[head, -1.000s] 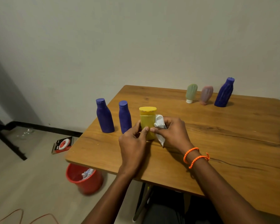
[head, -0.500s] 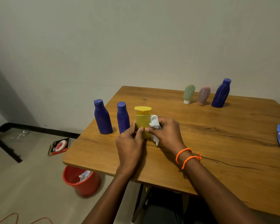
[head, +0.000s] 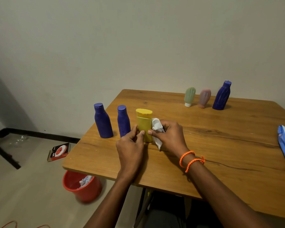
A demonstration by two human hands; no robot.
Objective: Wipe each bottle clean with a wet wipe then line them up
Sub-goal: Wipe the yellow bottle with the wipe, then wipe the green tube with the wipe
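Near the table's (head: 95, 163) left edge, both hands' grip pinches the upright yellow bottle (head: 144, 125), right hand (head: 169, 136) also holding the wipe (head: 157, 129).

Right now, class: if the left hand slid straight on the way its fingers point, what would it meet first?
The left hand would meet the yellow bottle, which its fingers already appear to touch.

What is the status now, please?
Left hand steadies yellow bottle. Right hand holds wet wipe against it. Bottle upright beside two blue bottles. Nothing blocking.
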